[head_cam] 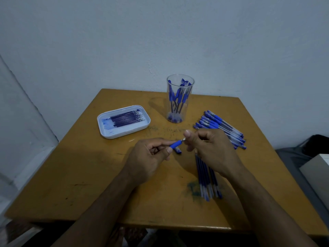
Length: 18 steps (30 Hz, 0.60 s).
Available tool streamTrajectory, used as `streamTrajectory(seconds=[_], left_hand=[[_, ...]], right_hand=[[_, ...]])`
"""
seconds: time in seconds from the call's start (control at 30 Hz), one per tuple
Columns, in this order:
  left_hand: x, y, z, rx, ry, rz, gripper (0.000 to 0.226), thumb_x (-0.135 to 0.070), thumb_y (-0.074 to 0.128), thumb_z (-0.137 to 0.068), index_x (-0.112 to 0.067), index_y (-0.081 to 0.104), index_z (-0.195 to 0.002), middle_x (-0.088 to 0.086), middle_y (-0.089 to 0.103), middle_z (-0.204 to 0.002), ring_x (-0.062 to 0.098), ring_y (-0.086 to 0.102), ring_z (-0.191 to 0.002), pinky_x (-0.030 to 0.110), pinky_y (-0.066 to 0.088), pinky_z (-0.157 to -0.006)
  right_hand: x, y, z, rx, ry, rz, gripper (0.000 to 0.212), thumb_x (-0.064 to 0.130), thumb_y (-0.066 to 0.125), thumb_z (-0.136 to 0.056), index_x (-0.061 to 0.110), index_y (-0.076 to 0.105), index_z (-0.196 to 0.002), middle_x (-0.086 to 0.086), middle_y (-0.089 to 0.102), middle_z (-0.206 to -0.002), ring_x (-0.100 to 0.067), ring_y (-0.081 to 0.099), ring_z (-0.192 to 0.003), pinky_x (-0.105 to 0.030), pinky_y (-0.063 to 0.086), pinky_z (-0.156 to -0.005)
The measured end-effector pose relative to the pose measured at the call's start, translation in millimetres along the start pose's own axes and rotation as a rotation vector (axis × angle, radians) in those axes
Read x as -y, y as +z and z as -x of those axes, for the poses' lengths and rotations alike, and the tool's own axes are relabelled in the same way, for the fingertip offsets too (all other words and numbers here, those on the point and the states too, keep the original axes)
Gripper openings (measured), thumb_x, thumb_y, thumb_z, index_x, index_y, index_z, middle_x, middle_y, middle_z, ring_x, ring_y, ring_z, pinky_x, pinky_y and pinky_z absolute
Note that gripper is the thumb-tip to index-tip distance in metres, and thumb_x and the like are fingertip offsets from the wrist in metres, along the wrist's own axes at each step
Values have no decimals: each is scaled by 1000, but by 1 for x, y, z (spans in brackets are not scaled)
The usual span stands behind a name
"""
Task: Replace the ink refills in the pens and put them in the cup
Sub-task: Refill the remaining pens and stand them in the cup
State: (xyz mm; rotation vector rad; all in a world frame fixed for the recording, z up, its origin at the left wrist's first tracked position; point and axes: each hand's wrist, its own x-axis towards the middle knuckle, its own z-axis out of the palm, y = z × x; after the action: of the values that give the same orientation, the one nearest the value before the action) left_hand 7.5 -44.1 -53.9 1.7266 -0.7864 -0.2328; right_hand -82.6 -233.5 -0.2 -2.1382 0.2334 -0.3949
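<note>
A plain room, probably in a home, is showing here rather than a lab or shop. A small, worn wooden table (99, 175), scuffed and stained with ink, is sitting pushed into a corner against a bare, pale painted wall (231, 41). To the right, something dark like a bag (315, 141) is lying on a grey surface, perhaps bedding.

Body in view: two bare forearms and hands, no sleeves, no gloves. Left hand (151, 155) and right hand (211, 150) both over the table (71, 175), forearms entering across its near edge. No visible watch, rings or bands at either wrist. Short, unpainted nail on the right thumb. Elbows cut off by frame.
</note>
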Motion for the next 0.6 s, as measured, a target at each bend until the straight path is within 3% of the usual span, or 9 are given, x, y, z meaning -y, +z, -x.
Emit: streamTrajectory(seconds=[0.07, 0.13, 0.23, 0.3, 0.37, 0.47, 0.6], left_hand=[[-1, 0, 0, -8, -7, 13, 23, -18, 67, -96, -31, 74, -114, -6, 72, -78, 5, 63, -70, 22, 48, -62], [-1, 0, -1, -4, 6, 5, 24, -17, 68, -96, -32, 74, -115, -5, 73, -80, 11, 65, -73, 30, 52, -63], [0, 1, 0, 4, 9, -18, 25, -18, 68, -96, -32, 75, -116, -4, 73, -84, 20, 68, -80, 49, 58, -75], [1, 2, 0, 1, -1, -26, 24, -19, 69, -96, -30, 75, -116, -3, 74, -85, 21, 69, -81, 53, 58, -76], [1, 1, -1, -7, -6, -19, 24, -19, 69, -95, -29, 75, -116, -2, 74, -86, 21, 69, -81, 54, 57, -76], [-1, 2, 1, -12, 23, -28, 26, -18, 69, -95, -32, 74, -117, -3, 73, -88, 23, 67, -81, 51, 57, -75], [-7, 6, 3, -98, 110, -94, 30, -14, 70, -94, -32, 73, -117, -8, 67, -83, 22, 62, -78, 39, 53, -69]], right_hand=[[1, -2, 0, 55, 0, -93, 16, 38, 68, -93, 25, 77, -95, 4, 69, -82, -7, 55, -53, -21, 45, -51], [0, -3, 0, 76, 5, -112, 7, 26, 71, -93, 25, 77, -96, 3, 69, -83, -7, 53, -51, -21, 43, -49], [-2, 0, -1, 20, 28, -29, 17, 36, 72, -91, 24, 75, -80, -1, 70, -74, -3, 51, -51, -24, 42, -53], [-3, -1, -2, 26, 38, -20, 17, 42, 70, -90, 26, 76, -87, 2, 70, -76, -1, 52, -53, -23, 42, -55], [-1, -3, -1, 64, 41, -75, 16, 37, 71, -90, 27, 76, -102, 6, 69, -82, -2, 53, -52, -21, 44, -52], [1, -2, 0, 45, 39, -105, 7, 28, 72, -91, 22, 77, -90, 2, 68, -72, -12, 50, -49, -26, 42, -47], [3, 2, -1, -9, 76, -172, 14, 26, 71, -93, 17, 76, -84, -8, 70, -67, -20, 49, -50, -33, 42, -47]])
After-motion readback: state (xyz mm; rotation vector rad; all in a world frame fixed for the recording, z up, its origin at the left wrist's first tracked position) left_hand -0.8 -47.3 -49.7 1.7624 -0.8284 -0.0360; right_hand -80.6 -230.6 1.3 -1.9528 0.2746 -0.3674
